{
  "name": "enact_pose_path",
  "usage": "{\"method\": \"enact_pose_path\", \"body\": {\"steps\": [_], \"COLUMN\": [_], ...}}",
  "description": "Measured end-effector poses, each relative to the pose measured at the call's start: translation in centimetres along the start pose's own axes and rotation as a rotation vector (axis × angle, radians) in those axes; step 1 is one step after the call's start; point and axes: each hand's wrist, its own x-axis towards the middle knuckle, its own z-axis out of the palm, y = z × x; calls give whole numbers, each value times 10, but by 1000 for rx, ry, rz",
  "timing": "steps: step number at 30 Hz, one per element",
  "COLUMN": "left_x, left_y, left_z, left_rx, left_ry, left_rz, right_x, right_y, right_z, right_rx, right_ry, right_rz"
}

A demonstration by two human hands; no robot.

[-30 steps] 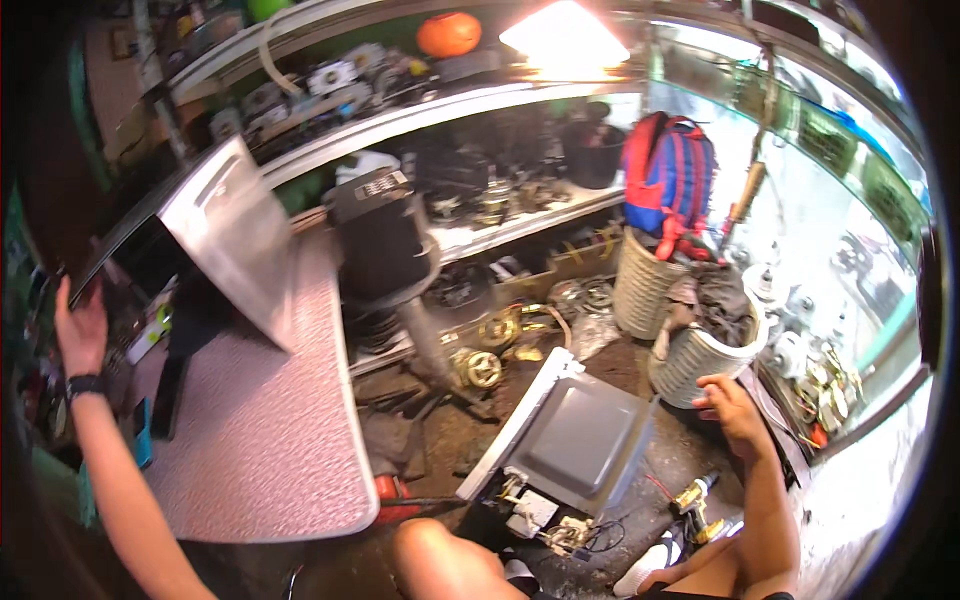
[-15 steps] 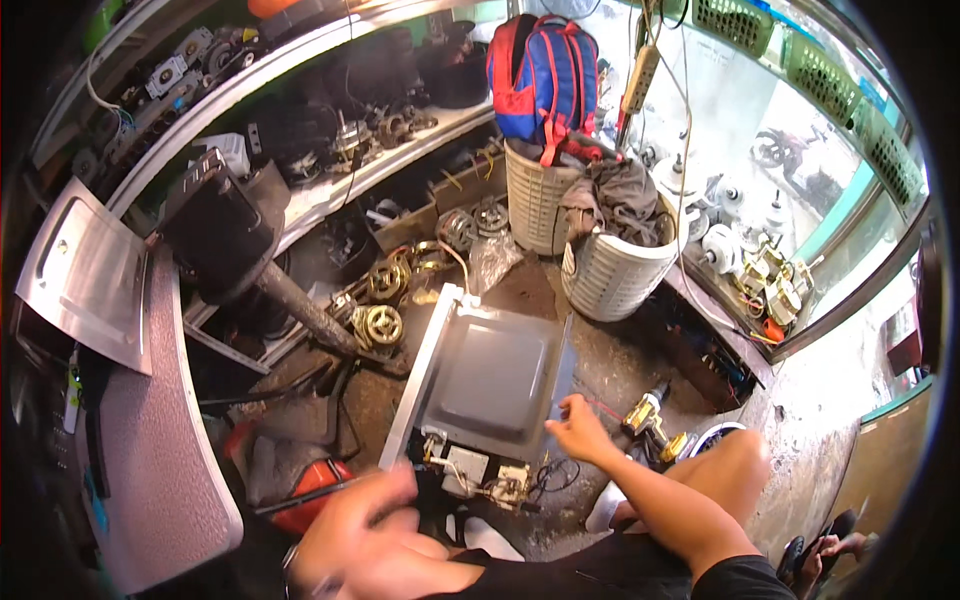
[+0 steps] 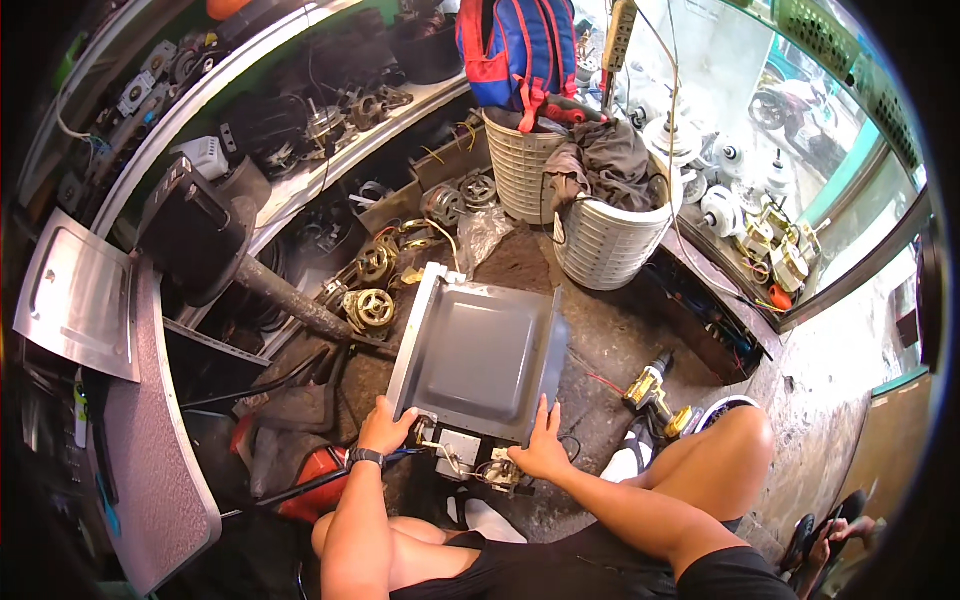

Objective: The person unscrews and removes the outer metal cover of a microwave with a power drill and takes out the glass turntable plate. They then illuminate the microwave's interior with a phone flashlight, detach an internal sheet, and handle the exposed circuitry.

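A grey metal appliance casing [image 3: 485,360] with a shallow raised panel lies on the floor in front of me. Wires and small parts, including a pale metal box [image 3: 457,452], show at its near end. My left hand [image 3: 386,430], a dark watch on its wrist, grips the near left corner beside a silver metal strip [image 3: 412,335]. At the opposite near corner, my right hand [image 3: 543,450] holds the casing, fingers along the right side and thumb over the near end. The undersides of both grips are hidden.
A yellow and black cordless drill [image 3: 648,388] lies right of the casing, close to my foot. Two white baskets [image 3: 615,245] stand beyond, one bearing a backpack [image 3: 520,60]. Left are a black post [image 3: 300,300], a red object [image 3: 318,480] and a table [image 3: 165,450].
My left hand has come forward from the lower left onto the casing's near left corner. My right hand has shifted from the right edge to the near right corner. The view has tilted slightly.
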Motion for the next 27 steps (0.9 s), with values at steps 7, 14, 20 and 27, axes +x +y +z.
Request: {"method": "enact_pose_path", "body": {"steps": [7,14,20,27], "left_x": [2,-7,-32,-44], "left_y": [-1,9,58,103], "left_z": [13,26,48,77], "left_rx": [115,60,-27,-121], "left_ry": [177,291,303,268], "left_rz": [27,52,-115,-188], "right_x": [3,15,53,103], "right_y": [-9,5,16,15], "right_z": [-2,-18,-88,-149], "right_rx": [-15,-35,-151,-220], "right_ry": [-53,65,60,23], "right_rz": [59,-58,-223,-363]}}
